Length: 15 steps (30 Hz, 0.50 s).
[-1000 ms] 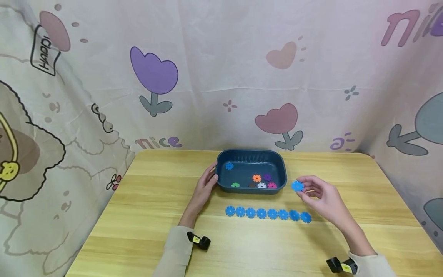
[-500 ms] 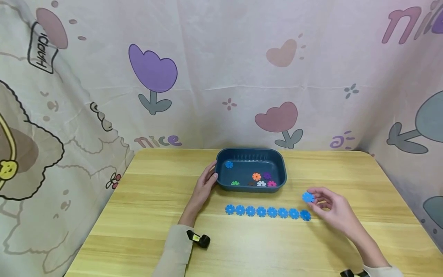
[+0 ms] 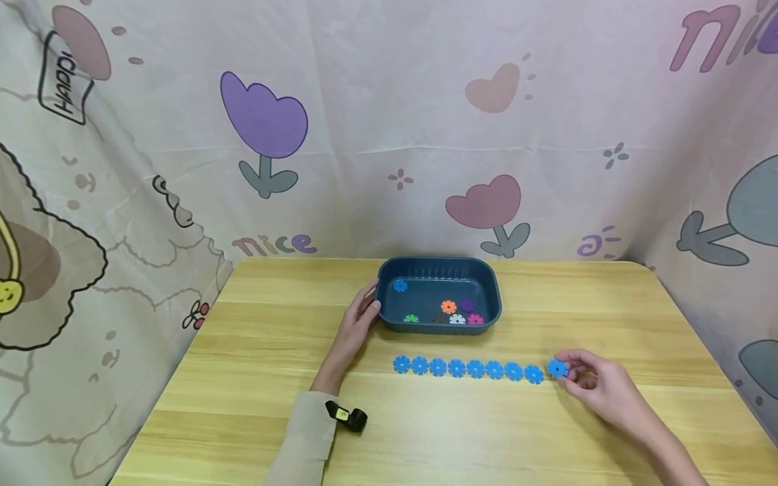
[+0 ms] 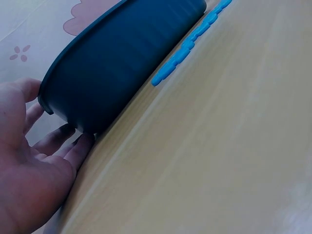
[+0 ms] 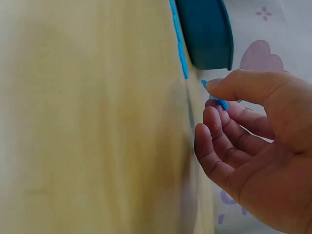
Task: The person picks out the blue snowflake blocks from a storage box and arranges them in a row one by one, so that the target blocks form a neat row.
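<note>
My right hand (image 3: 608, 391) pinches a blue flower-shaped plastic disc (image 3: 558, 368) between thumb and fingertips, just right of a row of several similar blue discs (image 3: 475, 369). A small gap separates the held disc from the row's right end. In the right wrist view this disc (image 5: 222, 103) is tilted and partly covered by the thumb. My left hand (image 3: 354, 327) holds the left end of the dark blue tray (image 3: 437, 329), its fingers against the rim and outer wall in the left wrist view. Inside lie a blue disc (image 3: 400, 286) and several discs of other colours.
A light wooden table (image 3: 425, 432) bears everything. Behind it hangs a printed cloth (image 3: 365, 121), which also covers the sides. The tray stands behind the row of discs, near the table's back edge.
My right hand has carried its blue disc rightward and toward me, from beside the tray to the row's right end. The left hand keeps its place at the tray.
</note>
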Each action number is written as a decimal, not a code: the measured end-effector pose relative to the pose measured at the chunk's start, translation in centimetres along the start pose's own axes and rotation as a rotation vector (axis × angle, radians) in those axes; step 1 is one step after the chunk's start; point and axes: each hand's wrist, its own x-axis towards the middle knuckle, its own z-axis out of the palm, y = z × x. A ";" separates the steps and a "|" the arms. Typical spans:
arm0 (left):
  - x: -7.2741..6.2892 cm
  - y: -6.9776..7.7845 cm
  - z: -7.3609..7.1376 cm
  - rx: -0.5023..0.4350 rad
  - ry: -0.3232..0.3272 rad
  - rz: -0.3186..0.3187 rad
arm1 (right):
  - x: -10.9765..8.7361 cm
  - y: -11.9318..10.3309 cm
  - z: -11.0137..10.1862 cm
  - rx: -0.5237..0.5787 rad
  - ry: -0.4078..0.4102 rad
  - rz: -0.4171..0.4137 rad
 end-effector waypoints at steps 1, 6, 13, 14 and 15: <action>0.0 0.0 0.0 -0.002 -0.001 0.002 | -0.1 0.1 0.0 -0.004 -0.003 0.001; 0.0 0.0 0.0 -0.004 -0.001 0.002 | -0.4 0.2 0.2 -0.030 -0.020 0.016; 0.0 0.0 0.0 -0.001 0.000 -0.001 | -0.5 0.5 0.3 -0.055 -0.019 -0.025; 0.0 0.0 0.0 -0.005 -0.001 0.003 | -0.5 0.5 0.3 -0.059 -0.020 -0.036; 0.1 0.0 0.0 -0.009 -0.004 0.008 | -0.4 0.6 0.3 -0.063 -0.021 -0.044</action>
